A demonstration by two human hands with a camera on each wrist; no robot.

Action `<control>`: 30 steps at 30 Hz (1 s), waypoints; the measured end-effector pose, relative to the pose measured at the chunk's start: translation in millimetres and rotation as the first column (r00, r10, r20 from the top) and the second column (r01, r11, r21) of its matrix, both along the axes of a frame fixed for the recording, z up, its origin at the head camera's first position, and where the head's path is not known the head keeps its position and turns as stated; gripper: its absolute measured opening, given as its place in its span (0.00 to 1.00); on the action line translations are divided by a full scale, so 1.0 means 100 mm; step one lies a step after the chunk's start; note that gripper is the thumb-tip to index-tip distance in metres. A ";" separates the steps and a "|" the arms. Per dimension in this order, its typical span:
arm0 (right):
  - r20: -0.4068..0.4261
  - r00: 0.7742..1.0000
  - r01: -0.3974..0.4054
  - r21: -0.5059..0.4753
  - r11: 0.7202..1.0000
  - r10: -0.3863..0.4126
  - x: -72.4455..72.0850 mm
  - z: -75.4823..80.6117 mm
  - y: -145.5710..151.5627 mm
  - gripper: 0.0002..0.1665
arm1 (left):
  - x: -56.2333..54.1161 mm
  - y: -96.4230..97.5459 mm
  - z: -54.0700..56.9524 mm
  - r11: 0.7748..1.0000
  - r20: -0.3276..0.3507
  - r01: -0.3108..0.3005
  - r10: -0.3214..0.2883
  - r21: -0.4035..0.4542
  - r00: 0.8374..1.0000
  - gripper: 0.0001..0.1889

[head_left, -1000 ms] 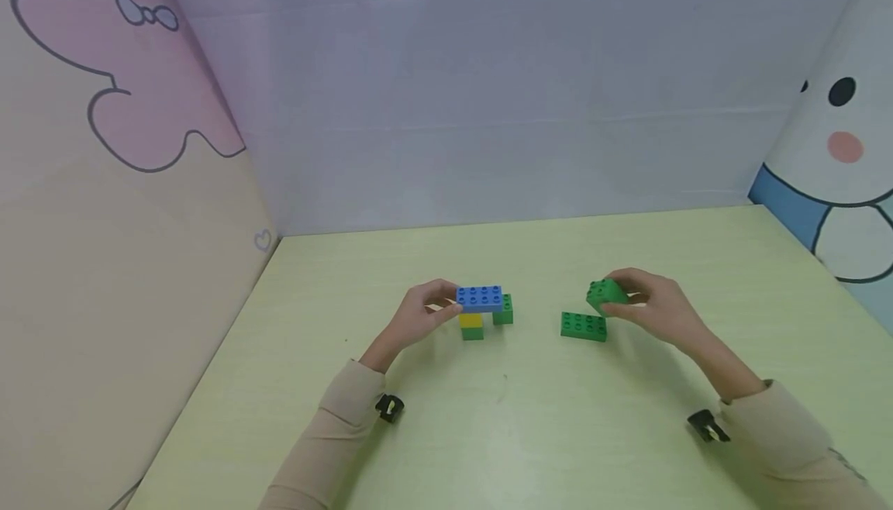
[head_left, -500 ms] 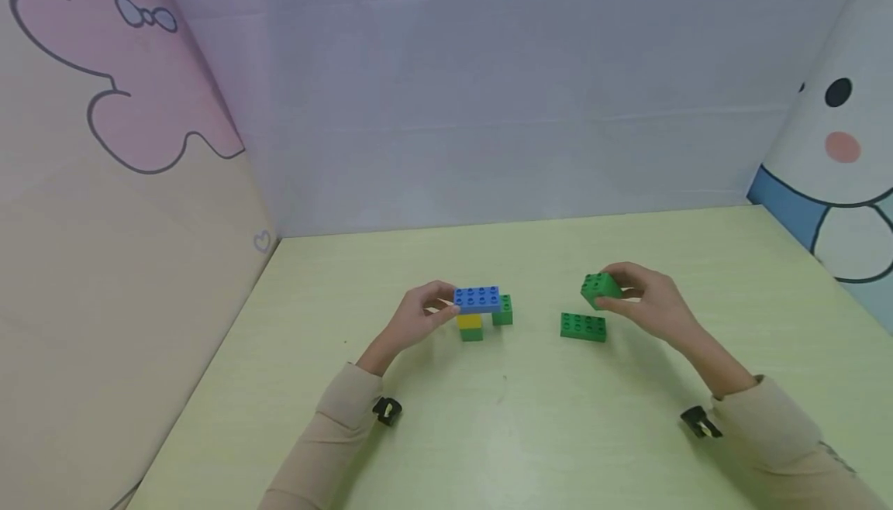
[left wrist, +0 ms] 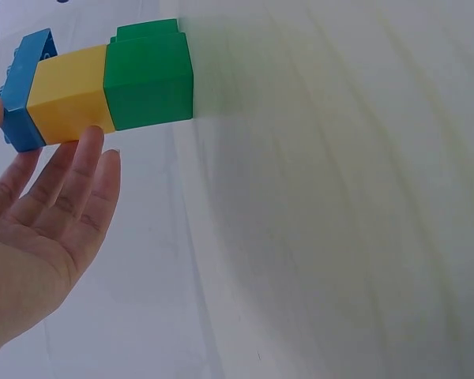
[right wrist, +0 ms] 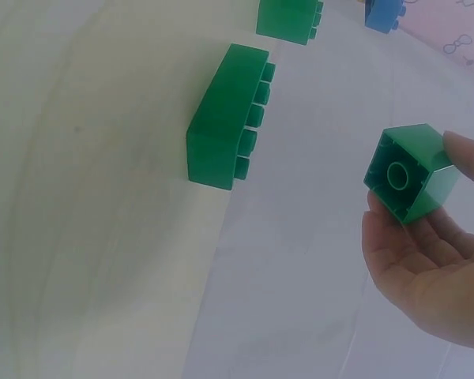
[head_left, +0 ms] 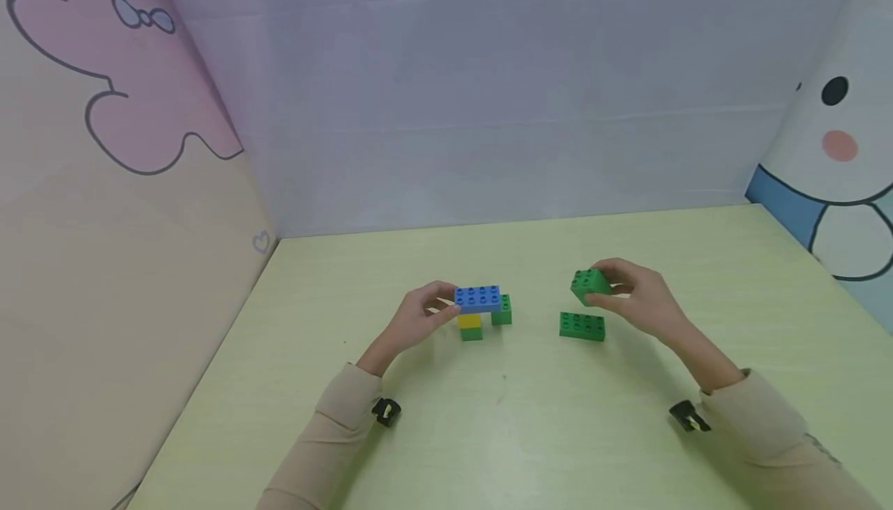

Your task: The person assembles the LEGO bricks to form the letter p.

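My left hand [head_left: 413,315] pinches the left end of a blue eight-stud brick [head_left: 477,298], thumb on its near side. Beneath that brick sit a yellow block [left wrist: 69,91] and a green block [left wrist: 148,83], stacked on the table. The blue brick juts out rightward past this stack. Behind its right end stands another green block [head_left: 504,310], partly covered. My right hand [head_left: 643,299] holds a small green block [head_left: 588,285] in the air, studs up and tilted; its hollow underside shows in the right wrist view. Below it a long green brick [head_left: 582,326] lies studs up.
The pale yellow-green table [head_left: 502,432] runs back to a pale lilac cloth [head_left: 488,107]. A cartoon-printed wall [head_left: 139,277] borders the left side, and another printed panel [head_left: 851,239] the right. Black clips [head_left: 386,411] hang at both cuffs.
My right hand has moved left and a little farther from me, bringing the small green block across to above the long green brick. My left hand and the stack stay nearly still.
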State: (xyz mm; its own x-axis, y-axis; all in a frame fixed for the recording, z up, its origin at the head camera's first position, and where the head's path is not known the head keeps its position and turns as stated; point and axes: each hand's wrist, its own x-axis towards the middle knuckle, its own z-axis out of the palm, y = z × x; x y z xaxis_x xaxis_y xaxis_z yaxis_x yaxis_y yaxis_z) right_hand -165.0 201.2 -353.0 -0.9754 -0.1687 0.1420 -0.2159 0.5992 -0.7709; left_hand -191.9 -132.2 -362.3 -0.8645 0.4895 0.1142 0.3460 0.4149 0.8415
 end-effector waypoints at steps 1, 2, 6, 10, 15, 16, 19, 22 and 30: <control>-0.002 1.000 -0.002 -0.007 1.000 0.002 -0.01 0.00 -0.01 0.24 | 0.00 0.00 0.00 1.000 -0.003 0.002 -0.002 0.001 1.000 0.15; -0.006 1.000 -0.005 -0.011 1.000 0.005 -0.02 0.00 -0.02 0.24 | 0.00 0.00 -0.01 1.000 -0.004 0.004 -0.004 0.003 1.000 0.15; -0.021 1.000 -0.016 -0.023 1.000 0.016 -0.04 0.01 -0.06 0.24 | -0.01 -0.01 0.00 1.000 0.002 0.013 -0.013 -0.004 1.000 0.16; -0.031 0.999 -0.027 -0.046 0.999 0.026 -0.06 0.01 -0.11 0.24 | -0.01 -0.01 0.01 1.000 0.029 0.009 -0.008 -0.024 1.000 0.18; -0.039 0.999 -0.040 -0.071 0.997 0.038 -0.09 0.01 -0.17 0.24 | -0.01 0.00 -0.01 0.999 0.045 0.002 0.000 -0.035 0.999 0.19; -0.040 0.998 -0.042 -0.072 0.997 0.039 -0.09 0.01 -0.18 0.24 | -0.01 0.00 -0.01 0.999 0.044 0.001 0.001 -0.035 0.999 0.19; -0.042 0.998 -0.046 -0.077 0.996 0.042 -0.11 0.00 -0.20 0.24 | -0.01 0.00 -0.01 0.999 0.035 0.000 0.001 -0.032 0.999 0.18; -0.044 0.998 -0.049 -0.086 0.995 0.045 -0.12 0.01 -0.23 0.24 | -0.01 0.00 -0.01 1.000 0.025 0.003 -0.002 -0.027 1.000 0.18; -0.045 0.998 -0.055 -0.106 0.993 0.051 -0.14 0.05 -0.30 0.24 | 0.00 0.00 -0.01 0.999 0.014 0.007 -0.006 -0.033 1.000 0.18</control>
State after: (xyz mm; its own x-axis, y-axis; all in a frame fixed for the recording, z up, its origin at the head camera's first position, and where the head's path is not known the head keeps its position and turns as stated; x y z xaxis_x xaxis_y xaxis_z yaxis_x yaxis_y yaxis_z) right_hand -179.0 171.3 -347.8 -0.9582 -0.2014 0.2030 -0.2789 0.5004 -0.8197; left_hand -192.4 -131.9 -363.0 -0.8628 0.4982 0.0860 0.3370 0.4400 0.8324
